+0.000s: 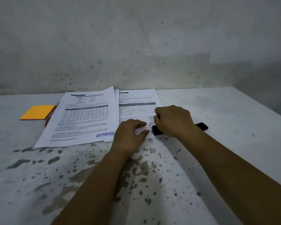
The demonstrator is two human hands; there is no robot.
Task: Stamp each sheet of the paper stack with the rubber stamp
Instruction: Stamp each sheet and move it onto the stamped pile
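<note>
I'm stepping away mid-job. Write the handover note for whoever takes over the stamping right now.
Left hand: fingers pressing flat on the lower edge of the right sheet.
Right hand: curled over that sheet; whether it pinches anything can't be told.
Black stamp: on the table beside the right sheet, partly under the right wrist, not gripped.
Done: left pile, top sheet marked APPROVED.
Left: the right sheet shows no stamp mark; how many lie beneath it can't be told.

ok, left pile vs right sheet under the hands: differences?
The left pile shows a blue APPROVED stamp at its lower right; the right sheet shows none, though the hands hide its lower part. The left pile lies untouched and angled; the right sheet is pressed by the left hand. Both are printed pages with tables.
</note>
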